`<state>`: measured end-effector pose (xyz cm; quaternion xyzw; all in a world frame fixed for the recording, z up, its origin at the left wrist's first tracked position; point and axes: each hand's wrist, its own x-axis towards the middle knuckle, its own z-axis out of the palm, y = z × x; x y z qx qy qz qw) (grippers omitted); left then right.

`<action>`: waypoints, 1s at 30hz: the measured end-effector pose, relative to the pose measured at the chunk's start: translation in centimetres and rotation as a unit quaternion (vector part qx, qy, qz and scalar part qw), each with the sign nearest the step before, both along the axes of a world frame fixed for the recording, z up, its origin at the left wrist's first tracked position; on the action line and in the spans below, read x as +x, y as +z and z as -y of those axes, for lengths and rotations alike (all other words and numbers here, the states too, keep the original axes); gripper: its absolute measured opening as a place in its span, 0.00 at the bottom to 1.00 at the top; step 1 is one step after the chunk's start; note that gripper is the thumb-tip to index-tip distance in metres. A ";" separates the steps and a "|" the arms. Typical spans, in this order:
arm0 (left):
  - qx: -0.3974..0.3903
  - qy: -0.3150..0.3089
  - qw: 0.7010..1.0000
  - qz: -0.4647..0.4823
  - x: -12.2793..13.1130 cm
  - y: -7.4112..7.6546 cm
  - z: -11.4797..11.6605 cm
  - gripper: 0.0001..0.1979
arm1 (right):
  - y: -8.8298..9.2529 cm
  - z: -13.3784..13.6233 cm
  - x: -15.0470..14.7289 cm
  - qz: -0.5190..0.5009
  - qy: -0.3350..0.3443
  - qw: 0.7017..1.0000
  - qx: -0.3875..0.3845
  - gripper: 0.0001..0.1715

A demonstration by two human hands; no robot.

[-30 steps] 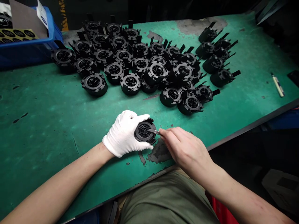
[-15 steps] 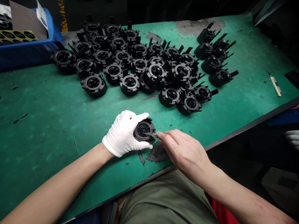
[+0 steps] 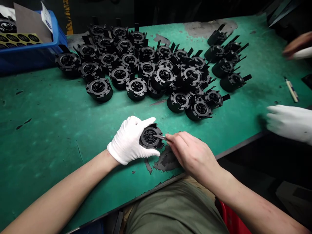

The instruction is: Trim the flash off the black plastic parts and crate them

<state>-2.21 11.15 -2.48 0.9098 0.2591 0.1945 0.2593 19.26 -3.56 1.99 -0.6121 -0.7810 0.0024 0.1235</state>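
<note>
From the head view, the green bench (image 3: 48, 130) carries a crowded cluster of black round parts (image 3: 146, 70) toward its far edge, too tightly packed to count exactly, though well over thirty show. A smaller group of five like parts (image 3: 225, 61) lies apart near the far right corner, tipped on their sides with their prongs pointing right. A blue bin (image 3: 31, 48) sits at the far left corner with a sheet of black rings (image 3: 18, 38) in it. A pen-like stick (image 3: 291, 89) lies near the right edge. Another person's white-gloved hand (image 3: 289, 123) reaches in over the right edge, and a blurred bare hand (image 3: 297, 47) hovers farther back.

Near the front edge, the white-gloved left hand (image 3: 129, 139) is curled around one black round part (image 3: 150, 137), its open ribbed face turned up and slightly toward the right. The bare right hand (image 3: 190, 152) pinches thin metal tweezers (image 3: 161, 137), whose long axis runs left to right, tips resting on the part's face. Nothing lies between this part and the cluster.
</note>
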 end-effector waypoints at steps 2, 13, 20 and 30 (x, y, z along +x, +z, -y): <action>0.005 -0.001 1.000 0.003 0.0 0.0 0.0 0.59 | 0.0 0.2 -0.1 0.020 0.000 1.000 -0.001 0.06; 0.004 0.000 1.000 0.007 0.1 -0.2 0.0 0.59 | 0.3 0.3 0.0 0.082 0.035 0.996 0.008 0.11; -0.002 -0.001 1.000 0.006 0.1 0.0 0.0 0.59 | 0.9 -0.5 0.5 0.103 0.071 0.991 0.036 0.11; -0.021 -0.022 0.999 -0.024 0.4 0.5 -0.2 0.51 | 1.1 -3.1 3.3 0.046 0.191 0.980 -0.017 0.08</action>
